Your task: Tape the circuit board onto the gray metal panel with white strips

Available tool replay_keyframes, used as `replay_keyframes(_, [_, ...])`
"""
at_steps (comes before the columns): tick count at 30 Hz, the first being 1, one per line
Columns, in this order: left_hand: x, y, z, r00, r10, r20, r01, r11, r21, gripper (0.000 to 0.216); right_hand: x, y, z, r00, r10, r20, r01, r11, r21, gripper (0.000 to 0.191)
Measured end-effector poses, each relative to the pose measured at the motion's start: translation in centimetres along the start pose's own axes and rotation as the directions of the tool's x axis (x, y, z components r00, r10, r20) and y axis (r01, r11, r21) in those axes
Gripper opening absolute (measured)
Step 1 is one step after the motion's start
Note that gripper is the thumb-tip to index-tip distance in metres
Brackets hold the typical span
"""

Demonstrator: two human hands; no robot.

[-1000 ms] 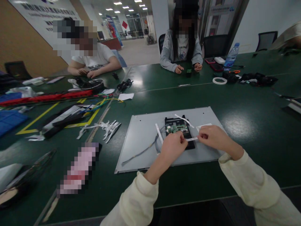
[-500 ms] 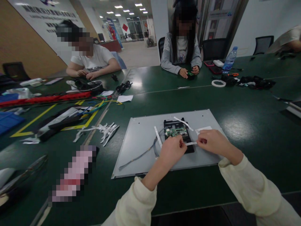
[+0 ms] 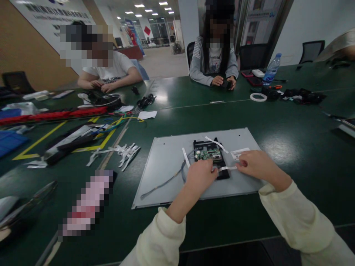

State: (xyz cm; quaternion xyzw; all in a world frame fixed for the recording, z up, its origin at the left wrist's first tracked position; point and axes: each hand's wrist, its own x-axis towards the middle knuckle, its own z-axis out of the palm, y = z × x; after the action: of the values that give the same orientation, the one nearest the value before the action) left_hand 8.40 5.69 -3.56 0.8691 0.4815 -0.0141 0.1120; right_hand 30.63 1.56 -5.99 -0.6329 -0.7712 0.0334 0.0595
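A white strip of tape [image 3: 227, 168] spans the gap between my two hands, over the lower part of a black plastic bracket [image 3: 225, 174]. My left hand [image 3: 201, 176] pinches its left end, and my right hand [image 3: 259, 165] pinches the right end. On the bracket sits a green circuit board [image 3: 208, 154], partly covered by my left hand. Another white strip [image 3: 216, 145] crosses the bracket's top right corner, and a third strip [image 3: 185, 157] lies to its left. Grey cables [image 3: 163, 184] run from the board across a flat grey panel [image 3: 172, 147]. A white label [image 3: 237, 153] is beside my right hand.
Crumpled white strips [image 3: 126, 153] and a pixelated pink object [image 3: 88, 203] lie left of the panel. Cables and a red strip [image 3: 66, 113] spread farther left. A tape roll [image 3: 258, 97] and bottle [image 3: 271, 70] stand back right. Two people sit across the green table [image 3: 177, 120].
My right hand has shifted slightly right and my left hand slightly left and down. More of the white strip shows between them. The person opposite has turned the small item in their hands.
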Motion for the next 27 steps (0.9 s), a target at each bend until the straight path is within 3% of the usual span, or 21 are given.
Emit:
replay_keyframes(6, [-0.2, -0.1, -0.5, 0.999, 0.042, 0.014, -0.043, 0.996, 0.08, 0.015, -0.1, -0.1, 0.1, 0.997, -0.059, -0.05, 0.06, 0.998, 0.028, 0.022])
replay_keyframes(12, [-0.1, 0.0, 0.3, 0.982, 0.187, -0.001, -0.186, 0.979, 0.084, 0.019, 0.2, -1.5, 0.8, 0.987, -0.155, -0.036, 0.156, 0.987, 0.032, 0.018])
replay_keyframes(15, [0.0, -0.3, 0.0, 0.974, 0.227, 0.011, -0.228, 0.969, 0.096, 0.017, 0.0, -1.0, 0.7, 0.99, -0.138, -0.041, 0.139, 0.99, 0.03, 0.019])
replay_keyframes(21, [-0.1, -0.5, -0.3, 0.976, 0.216, 0.016, -0.216, 0.972, 0.094, 0.02, -0.2, 0.0, 0.2, 0.984, -0.037, -0.172, 0.049, 0.997, 0.064, 0.025])
replay_keyframes(27, [-0.1, -0.4, -0.2, 0.975, 0.221, 0.0, -0.219, 0.967, 0.133, 0.018, 0.1, -1.4, 0.9, 0.981, -0.188, -0.05, 0.191, 0.979, 0.066, 0.021])
